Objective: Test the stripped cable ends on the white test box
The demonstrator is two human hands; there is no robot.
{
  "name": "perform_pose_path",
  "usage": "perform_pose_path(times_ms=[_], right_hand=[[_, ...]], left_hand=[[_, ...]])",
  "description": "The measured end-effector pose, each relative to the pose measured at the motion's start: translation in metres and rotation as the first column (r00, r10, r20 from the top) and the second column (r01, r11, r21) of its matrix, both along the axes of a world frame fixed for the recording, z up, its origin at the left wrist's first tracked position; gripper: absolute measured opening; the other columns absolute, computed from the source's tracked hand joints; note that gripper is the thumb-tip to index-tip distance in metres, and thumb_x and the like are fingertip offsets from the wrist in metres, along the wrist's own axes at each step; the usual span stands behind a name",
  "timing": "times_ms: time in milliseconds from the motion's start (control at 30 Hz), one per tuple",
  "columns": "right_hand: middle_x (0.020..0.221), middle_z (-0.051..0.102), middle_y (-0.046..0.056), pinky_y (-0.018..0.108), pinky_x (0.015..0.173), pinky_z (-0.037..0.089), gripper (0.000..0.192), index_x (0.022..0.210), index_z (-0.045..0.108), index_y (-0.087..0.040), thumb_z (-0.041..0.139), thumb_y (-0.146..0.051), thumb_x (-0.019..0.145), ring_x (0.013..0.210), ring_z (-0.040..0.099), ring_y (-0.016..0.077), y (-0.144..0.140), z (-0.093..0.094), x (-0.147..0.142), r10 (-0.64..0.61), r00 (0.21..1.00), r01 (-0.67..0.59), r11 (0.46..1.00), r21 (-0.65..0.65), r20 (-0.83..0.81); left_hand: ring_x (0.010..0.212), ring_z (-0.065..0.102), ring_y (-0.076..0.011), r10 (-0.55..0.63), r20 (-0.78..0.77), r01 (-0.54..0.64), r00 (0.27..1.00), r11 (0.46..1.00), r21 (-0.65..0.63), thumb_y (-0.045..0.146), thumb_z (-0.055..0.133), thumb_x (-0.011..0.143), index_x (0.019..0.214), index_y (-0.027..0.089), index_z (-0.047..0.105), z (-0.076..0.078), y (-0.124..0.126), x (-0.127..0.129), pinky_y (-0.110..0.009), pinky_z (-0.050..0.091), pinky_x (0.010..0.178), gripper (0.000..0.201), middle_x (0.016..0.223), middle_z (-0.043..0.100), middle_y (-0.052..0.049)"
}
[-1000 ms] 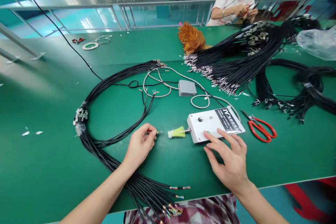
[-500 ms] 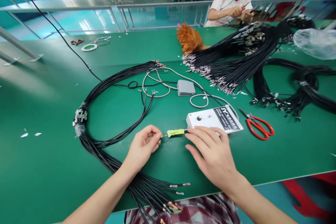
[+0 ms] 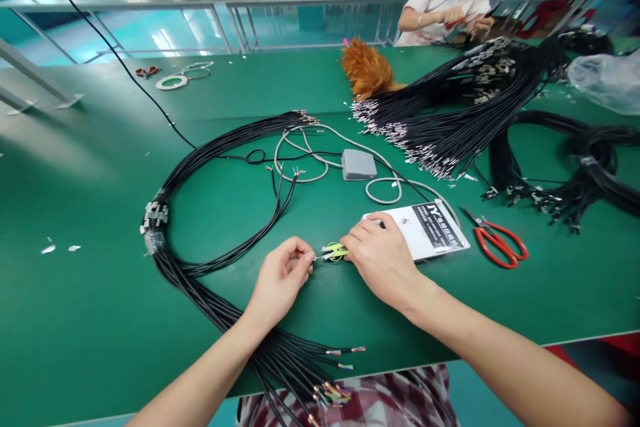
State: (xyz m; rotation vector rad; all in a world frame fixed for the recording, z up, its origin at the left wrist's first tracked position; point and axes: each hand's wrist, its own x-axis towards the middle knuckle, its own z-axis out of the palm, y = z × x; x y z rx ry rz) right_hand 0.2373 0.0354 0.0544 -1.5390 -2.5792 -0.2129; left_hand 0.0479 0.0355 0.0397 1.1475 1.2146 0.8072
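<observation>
My left hand (image 3: 284, 278) is closed in a pinch on a thin wire (image 3: 321, 257), whose pale end reaches toward a yellow-green clip (image 3: 338, 251). That clip sits at the left end of a white machine box (image 3: 416, 235) with a black label. My right hand (image 3: 383, 259) has its fingers closed on the back of the clip, and the clip's jaws look parted. The hand covers the box's knob and left edge. Behind and beneath my left forearm runs a curved bundle of black cables (image 3: 187, 287), with stripped coloured ends (image 3: 330, 395) at the table edge.
Red-handled scissors (image 3: 501, 245) lie right of the box. A grey pedal (image 3: 359, 165) with looped grey cable is behind it. Large black cable bundles (image 3: 450, 113) and an orange duster (image 3: 367, 70) fill the back right. A person (image 3: 450, 7) works across the green table (image 3: 100, 320).
My right hand has gone from spread fingers over the box to gripping the clip, whose jaws have parted. The left hand keeps its pinch. The whole view has shifted slightly.
</observation>
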Motion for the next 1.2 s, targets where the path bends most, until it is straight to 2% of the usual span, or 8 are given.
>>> perform_pose_path(times_ms=[267, 600, 700, 767, 833, 1000, 1100, 1200], right_hand=[[0.075, 0.071, 0.000, 0.039, 0.095, 0.024, 0.015, 0.075, 0.067, -0.020, 0.065, -0.008, 0.083, 0.079, 0.059, 0.0178, 0.003, 0.003, 0.000, -0.004, 1.000, 0.003, 1.000, -0.023, -0.017], [0.083, 0.072, 0.002, 0.045, 0.102, 0.022, 0.004, 0.084, 0.067, -0.019, 0.067, -0.015, 0.085, 0.089, 0.062, 0.0210, -0.002, 0.003, -0.002, -0.024, 0.999, 0.022, 0.998, -0.053, -0.038], [0.097, 0.074, 0.005, 0.049, 0.104, 0.022, 0.011, 0.095, 0.067, -0.018, 0.070, -0.021, 0.085, 0.100, 0.062, 0.0242, -0.007, 0.006, 0.001, -0.007, 0.996, 0.006, 1.000, -0.013, -0.088], [0.111, 0.073, 0.007, 0.049, 0.106, 0.023, 0.021, 0.106, 0.065, -0.018, 0.070, -0.027, 0.087, 0.110, 0.060, 0.0257, -0.015, 0.009, 0.010, 0.005, 0.985, 0.001, 0.999, 0.037, -0.170], [0.119, 0.071, 0.006, 0.048, 0.107, 0.026, 0.022, 0.112, 0.063, -0.020, 0.064, -0.027, 0.092, 0.115, 0.060, 0.0245, -0.027, 0.010, 0.024, -0.007, 0.961, 0.038, 0.994, 0.107, -0.275], [0.115, 0.073, 0.006, 0.045, 0.103, 0.035, 0.009, 0.095, 0.063, -0.022, 0.057, -0.016, 0.093, 0.113, 0.062, 0.0244, -0.067, -0.005, 0.055, -0.072, 0.863, 0.215, 0.948, 0.236, -0.500], [0.116, 0.073, 0.005, 0.046, 0.103, 0.034, 0.009, 0.090, 0.061, -0.022, 0.057, -0.014, 0.092, 0.115, 0.061, 0.0253, -0.080, -0.019, 0.054, -0.085, 0.856, 0.220, 0.953, 0.209, -0.510], [0.109, 0.076, 0.002, 0.048, 0.105, 0.031, 0.011, 0.088, 0.060, -0.024, 0.059, -0.014, 0.091, 0.110, 0.064, 0.0240, -0.081, -0.029, 0.048, -0.100, 0.859, 0.251, 0.937, 0.242, -0.502]], left_hand=[[0.043, 0.044, -0.0074, -0.029, -0.038, 0.031, 0.999, 0.999, 0.045, 0.038, 0.065, 0.076, 0.071, 0.018, 0.053, -0.014, 0.011, 0.007, -0.017, 0.031, 0.041, 0.024, 0.056, 0.051, 0.005], [0.044, 0.044, -0.0087, -0.061, -0.138, 0.079, 0.988, 0.989, 0.128, 0.031, 0.058, 0.082, 0.073, 0.019, 0.055, -0.017, 0.012, 0.008, -0.018, 0.032, 0.042, 0.016, 0.056, 0.052, 0.005], [0.044, 0.045, -0.0092, -0.066, -0.165, 0.091, 0.984, 0.985, 0.145, 0.031, 0.057, 0.083, 0.073, 0.019, 0.055, -0.018, 0.011, 0.007, -0.018, 0.032, 0.043, 0.015, 0.056, 0.052, 0.005], [0.045, 0.045, -0.0093, -0.072, -0.178, 0.100, 0.981, 0.983, 0.153, 0.030, 0.057, 0.083, 0.074, 0.019, 0.055, -0.019, 0.011, 0.006, -0.018, 0.033, 0.043, 0.015, 0.057, 0.053, 0.005], [0.045, 0.045, -0.0094, -0.079, -0.187, 0.110, 0.979, 0.981, 0.159, 0.029, 0.056, 0.084, 0.074, 0.019, 0.056, -0.019, 0.011, 0.005, -0.018, 0.033, 0.043, 0.014, 0.058, 0.054, 0.004], [0.046, 0.046, -0.0101, -0.085, -0.197, 0.120, 0.977, 0.977, 0.175, 0.028, 0.055, 0.084, 0.073, 0.019, 0.056, -0.020, 0.011, 0.004, -0.019, 0.033, 0.045, 0.014, 0.058, 0.055, 0.004], [0.048, 0.047, -0.0108, -0.080, -0.208, 0.120, 0.975, 0.975, 0.188, 0.027, 0.056, 0.084, 0.074, 0.019, 0.057, -0.019, 0.011, 0.005, -0.020, 0.034, 0.047, 0.013, 0.059, 0.055, 0.004], [0.053, 0.049, -0.0117, -0.057, -0.228, 0.104, 0.972, 0.974, 0.203, 0.025, 0.057, 0.083, 0.073, 0.019, 0.058, -0.017, 0.010, 0.004, -0.020, 0.036, 0.050, 0.012, 0.059, 0.055, 0.003]])
